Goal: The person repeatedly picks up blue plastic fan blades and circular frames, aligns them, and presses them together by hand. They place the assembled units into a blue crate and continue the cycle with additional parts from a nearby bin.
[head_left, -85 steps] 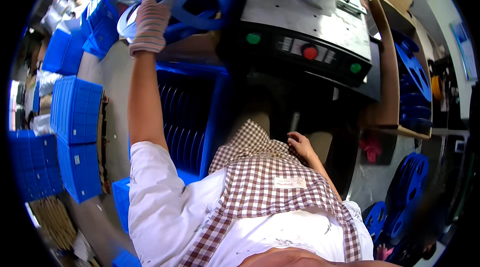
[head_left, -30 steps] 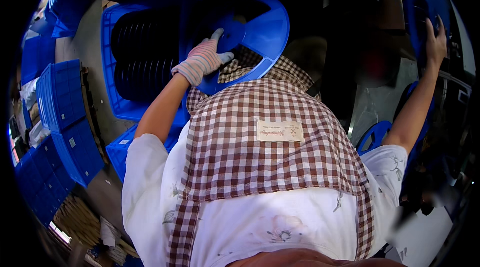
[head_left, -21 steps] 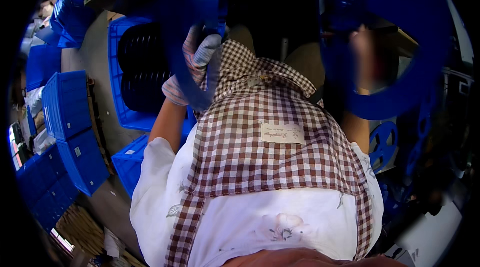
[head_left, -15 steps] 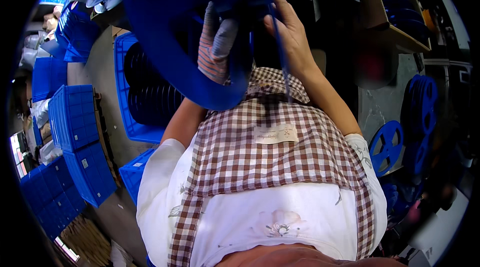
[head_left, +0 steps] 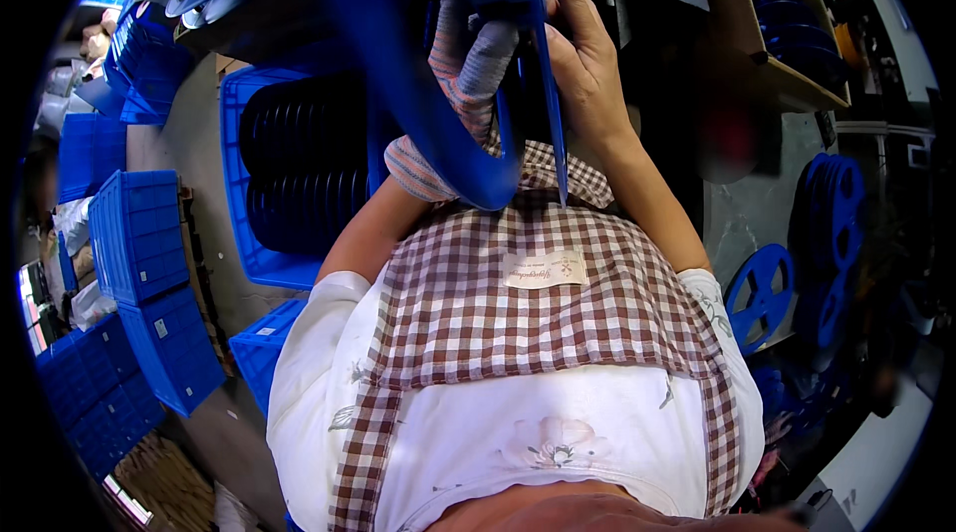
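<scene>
Close in front of me, tilted and seen partly edge-on, is a blue plastic reel (head_left: 403, 104) with two round flanges. My left hand (head_left: 468, 74), in a grey and orange striped knit glove, reaches between the flanges, fingers curled near the dark middle of the reel. The fingertips are partly hidden there. My bare right hand (head_left: 590, 74) presses on the outer face of the right flange (head_left: 551, 104), with its thumb and fingers near the rim. The reel's upper part runs out of the picture.
To the left, a blue crate (head_left: 237, 174) holds rows of black discs (head_left: 299, 204). Stacked blue crates (head_left: 139, 243) stand farther left. At the upper right is a cardboard box (head_left: 812, 84) of blue reels. Spoked blue discs (head_left: 762, 283) stand at the right by a grey surface (head_left: 742, 209).
The reel has turned more edge-on, and its left flange has swung right. My left hand has shifted right with it. My right hand stays at the right flange.
</scene>
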The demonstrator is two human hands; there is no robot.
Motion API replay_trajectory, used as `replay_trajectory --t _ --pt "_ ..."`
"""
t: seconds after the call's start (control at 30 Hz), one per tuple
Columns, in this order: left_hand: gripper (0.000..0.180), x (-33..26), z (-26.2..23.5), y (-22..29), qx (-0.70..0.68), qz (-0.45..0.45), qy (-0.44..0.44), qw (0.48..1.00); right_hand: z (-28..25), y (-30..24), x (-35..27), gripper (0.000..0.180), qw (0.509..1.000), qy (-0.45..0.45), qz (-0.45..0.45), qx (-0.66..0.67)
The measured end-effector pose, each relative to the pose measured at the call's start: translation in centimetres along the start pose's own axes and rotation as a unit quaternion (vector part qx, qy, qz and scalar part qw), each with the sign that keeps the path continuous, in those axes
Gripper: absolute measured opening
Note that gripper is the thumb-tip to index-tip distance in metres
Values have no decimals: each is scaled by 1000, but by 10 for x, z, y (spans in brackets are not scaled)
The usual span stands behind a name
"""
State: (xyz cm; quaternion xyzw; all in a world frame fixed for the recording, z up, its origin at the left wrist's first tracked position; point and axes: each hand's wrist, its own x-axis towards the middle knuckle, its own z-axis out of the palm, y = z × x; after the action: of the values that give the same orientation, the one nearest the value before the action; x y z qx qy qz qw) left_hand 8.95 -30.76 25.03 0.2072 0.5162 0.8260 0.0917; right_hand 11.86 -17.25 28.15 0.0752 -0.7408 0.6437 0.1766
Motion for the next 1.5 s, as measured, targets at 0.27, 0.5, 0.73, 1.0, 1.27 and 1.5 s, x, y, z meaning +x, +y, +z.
replay_trajectory --t 0.27,0.5,0.73,1.0,1.27,1.5 --pt "68 7 4 9 -9 10 -12 1000 -3 8 8 61 1000 10 -16 -21" --pt "69 14 2 9 -9 -17 -30 999 0 -3 12 60 999 19 15 -28" --pt "64 10 13 33 24 65 -33 997 0 -5 15 61 1000 15 20 17" --pt "46 41 -9 56 89 55 -105 989 -68 -82 46 70 964 -98 -31 -244" --pt "26 216 -97 75 -317 0 -304 898 -104 -110 214 66 791 -127 -119 -587" --pt "31 234 -61 100 580 248 -88 771 -112 -101 292 72 792 -114 -5 -600"
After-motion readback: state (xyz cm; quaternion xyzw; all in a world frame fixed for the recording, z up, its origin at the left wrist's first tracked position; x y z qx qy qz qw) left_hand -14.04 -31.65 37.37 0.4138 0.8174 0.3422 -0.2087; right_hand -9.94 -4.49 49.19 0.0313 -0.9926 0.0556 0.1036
